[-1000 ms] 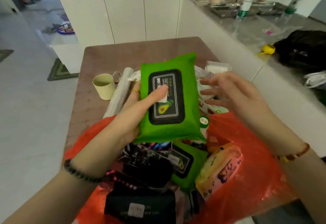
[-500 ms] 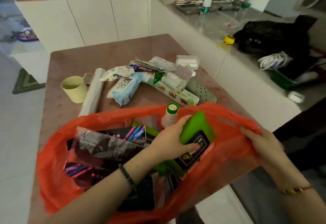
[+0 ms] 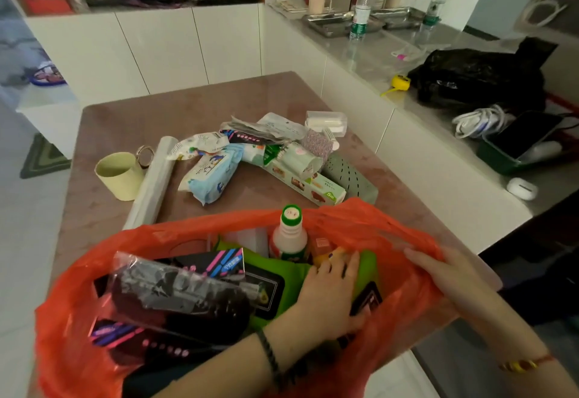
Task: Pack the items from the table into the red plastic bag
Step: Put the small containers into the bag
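Observation:
The red plastic bag (image 3: 360, 214) stands open at the table's near edge. My left hand (image 3: 329, 291) is inside it, fingers over a green wipes pack (image 3: 369, 264) and thumb round its lower edge. My right hand (image 3: 438, 269) holds the bag's right rim. In the bag are another green pack (image 3: 266, 264), a white bottle with a green cap (image 3: 288, 241) and dark packets in clear wrap (image 3: 178, 300). On the brown table (image 3: 188, 109) lie a blue wipes pack (image 3: 210, 178), a cling-film box (image 3: 307, 183), a clear roll (image 3: 153, 184) and a pale yellow cup (image 3: 119, 176).
Behind the pile sit a green perforated holder (image 3: 351, 175) and a small white box (image 3: 326, 122). A white counter (image 3: 376, 53) runs along the right with water bottles, a black bag (image 3: 479, 78) and a yellow tape measure (image 3: 401, 82). White cabinets stand behind the table.
My left hand brought the green wipes pack down from above the table into the bag and pushed it deeper. My right hand took hold of the bag's right rim.

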